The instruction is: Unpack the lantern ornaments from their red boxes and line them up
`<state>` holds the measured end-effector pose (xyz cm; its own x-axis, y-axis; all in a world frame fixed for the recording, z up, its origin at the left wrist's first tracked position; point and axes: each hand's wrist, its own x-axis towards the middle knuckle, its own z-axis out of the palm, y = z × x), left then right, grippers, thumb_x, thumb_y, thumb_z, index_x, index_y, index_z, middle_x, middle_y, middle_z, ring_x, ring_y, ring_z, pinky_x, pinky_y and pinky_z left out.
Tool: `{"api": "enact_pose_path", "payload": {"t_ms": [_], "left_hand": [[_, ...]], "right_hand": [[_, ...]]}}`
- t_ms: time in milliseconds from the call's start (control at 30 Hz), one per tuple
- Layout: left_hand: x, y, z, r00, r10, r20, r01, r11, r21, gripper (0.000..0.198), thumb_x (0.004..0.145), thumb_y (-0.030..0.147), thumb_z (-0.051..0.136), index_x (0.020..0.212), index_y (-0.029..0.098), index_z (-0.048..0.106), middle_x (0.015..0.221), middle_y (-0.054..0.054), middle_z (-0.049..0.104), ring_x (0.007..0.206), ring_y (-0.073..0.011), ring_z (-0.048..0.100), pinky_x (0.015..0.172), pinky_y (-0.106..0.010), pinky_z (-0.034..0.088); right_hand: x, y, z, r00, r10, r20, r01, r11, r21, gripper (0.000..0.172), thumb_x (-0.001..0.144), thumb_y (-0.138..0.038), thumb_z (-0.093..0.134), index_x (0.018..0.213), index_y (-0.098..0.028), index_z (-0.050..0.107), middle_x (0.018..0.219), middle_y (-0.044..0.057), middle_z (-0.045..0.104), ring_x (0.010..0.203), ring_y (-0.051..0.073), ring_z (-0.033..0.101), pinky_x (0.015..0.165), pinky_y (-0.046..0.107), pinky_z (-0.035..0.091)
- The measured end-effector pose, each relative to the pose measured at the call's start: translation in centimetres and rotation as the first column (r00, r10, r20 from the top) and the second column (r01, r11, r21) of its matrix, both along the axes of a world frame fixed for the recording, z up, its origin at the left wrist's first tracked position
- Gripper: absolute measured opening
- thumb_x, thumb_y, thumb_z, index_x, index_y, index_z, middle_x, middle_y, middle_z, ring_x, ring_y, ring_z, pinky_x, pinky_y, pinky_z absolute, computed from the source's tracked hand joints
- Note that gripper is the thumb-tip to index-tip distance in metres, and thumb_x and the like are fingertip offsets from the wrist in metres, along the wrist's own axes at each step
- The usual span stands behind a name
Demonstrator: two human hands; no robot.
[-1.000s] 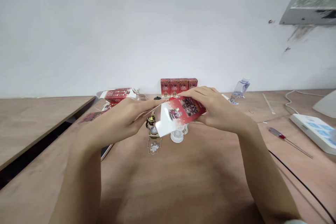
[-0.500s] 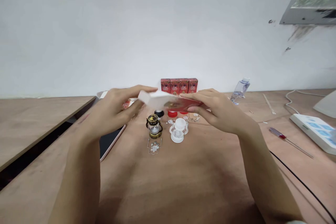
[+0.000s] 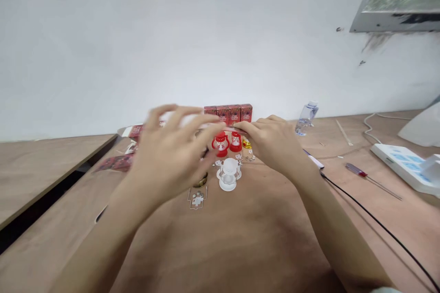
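Note:
My right hand (image 3: 270, 143) pinches a thin, flattened red box (image 3: 237, 129), seen nearly edge-on above the table. My left hand (image 3: 173, 149) is smeared by motion, its fingers spread and stretched toward the box's left end; whether the fingertips touch it I cannot tell. Below the hands stands a small white lantern (image 3: 228, 175) with its wire handle. Behind it are two red lanterns, one (image 3: 220, 143) left of the other (image 3: 235, 141). A dark gold lantern (image 3: 201, 180) is mostly hidden behind my left hand. Small loose parts with a bent wire (image 3: 197, 200) lie before it.
Several red boxes (image 3: 234, 113) stand in a row by the wall. Crumpled red packaging (image 3: 117, 163) lies at left near the table gap. On the right are a water bottle (image 3: 305, 119), a screwdriver (image 3: 371, 179), a power strip (image 3: 407, 167) and a black cable (image 3: 374, 226).
My left hand has opened out and come nearer. The box has turned edge-on in my right hand. The view has shifted, showing the red lanterns and the packaging at left.

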<state>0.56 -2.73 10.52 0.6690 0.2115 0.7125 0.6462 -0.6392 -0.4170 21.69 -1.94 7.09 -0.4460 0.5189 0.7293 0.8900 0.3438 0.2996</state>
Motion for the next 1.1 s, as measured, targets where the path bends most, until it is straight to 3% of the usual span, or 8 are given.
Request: {"api": "enact_pose_path", "payload": {"t_ms": [100,200,300,400,600,700,833,1100], "left_hand": [[2.8,1.1,-0.1,0.968,0.055,-0.244,-0.032,0.995,0.099,0.025,0.087,0.009,0.040,0.081,0.018,0.063,0.074,-0.002,0.069,0.073,-0.0170,0.061,0.072,-0.033,0.041],[2.6,4.0,0.7,0.945,0.134,-0.298,-0.102,0.988,0.120,0.033,0.086,0.004,0.034,0.074,0.019,0.061,0.064,-0.001,0.063,0.065,-0.0156,0.058,0.067,-0.031,0.038],[-1.1,8.8,1.9,0.920,0.326,-0.220,-0.313,0.945,0.091,0.031,0.089,0.010,0.033,0.083,0.019,0.062,0.070,-0.004,0.064,0.072,-0.0179,0.057,0.069,-0.033,0.037],[-6.4,14.4,2.2,0.807,0.579,-0.111,-0.587,0.809,-0.046,0.035,0.093,0.017,0.027,0.097,0.020,0.062,0.086,-0.007,0.066,0.084,-0.0194,0.056,0.070,-0.033,0.036],[-13.8,21.8,-1.6,0.690,0.702,-0.179,-0.719,0.635,-0.283,0.035,0.086,0.015,0.032,0.104,0.014,0.063,0.098,-0.017,0.067,0.090,-0.0295,0.061,0.071,-0.037,0.039],[-15.1,23.4,-3.7,0.659,0.715,-0.234,-0.742,0.567,-0.358,0.033,0.080,0.014,0.039,0.102,0.012,0.065,0.096,-0.020,0.068,0.090,-0.0317,0.063,0.073,-0.037,0.040],[-15.7,24.2,-4.9,0.636,0.727,-0.259,-0.751,0.505,-0.426,0.035,0.077,0.016,0.043,0.102,0.010,0.067,0.096,-0.022,0.068,0.091,-0.0345,0.063,0.075,-0.041,0.043],[-13.8,20.8,-6.1,0.758,0.642,-0.115,-0.623,0.659,-0.422,0.049,0.086,0.030,0.037,0.127,0.008,0.049,0.128,-0.020,0.055,0.115,-0.0327,0.053,0.096,-0.045,0.039]], "right_hand": [[-0.6,1.0,-0.7,1.000,-0.012,0.016,0.012,1.000,0.014,0.023,0.088,-0.009,0.041,0.082,-0.019,0.062,0.058,0.000,0.062,0.054,0.013,0.051,0.060,0.028,0.029],[-0.8,1.6,-0.9,0.998,0.043,-0.043,-0.041,0.997,0.061,0.020,0.091,-0.017,0.044,0.105,-0.019,0.059,0.080,0.003,0.071,0.072,0.016,0.059,0.070,0.029,0.035],[-0.4,1.8,-0.7,0.979,0.136,-0.153,-0.114,0.983,0.147,0.038,0.091,-0.032,0.049,0.127,-0.020,0.045,0.119,0.010,0.063,0.105,0.024,0.056,0.086,0.037,0.039],[0.1,1.7,-1.1,0.937,0.234,-0.259,-0.181,0.960,0.213,0.042,0.089,-0.035,0.051,0.127,-0.018,0.044,0.122,0.012,0.059,0.111,0.026,0.054,0.089,0.039,0.041],[0.1,0.9,-5.7,0.910,0.312,-0.273,-0.342,0.937,-0.071,0.035,0.090,-0.036,0.049,0.118,-0.015,0.050,0.113,0.014,0.062,0.104,0.025,0.058,0.085,0.038,0.047],[0.2,0.6,-7.9,0.946,0.268,-0.184,-0.307,0.924,-0.230,0.039,0.091,-0.041,0.046,0.120,-0.015,0.051,0.114,0.014,0.062,0.101,0.026,0.059,0.081,0.038,0.048],[0.6,0.6,-9.4,0.983,0.180,-0.019,-0.177,0.932,-0.316,0.046,0.090,-0.045,0.047,0.127,-0.018,0.049,0.121,0.013,0.061,0.106,0.030,0.057,0.085,0.044,0.045],[0.3,0.6,-9.8,0.995,0.101,-0.015,-0.101,0.947,-0.306,0.047,0.085,-0.047,0.055,0.121,-0.016,0.052,0.117,0.017,0.062,0.105,0.032,0.059,0.079,0.041,0.049]]}}
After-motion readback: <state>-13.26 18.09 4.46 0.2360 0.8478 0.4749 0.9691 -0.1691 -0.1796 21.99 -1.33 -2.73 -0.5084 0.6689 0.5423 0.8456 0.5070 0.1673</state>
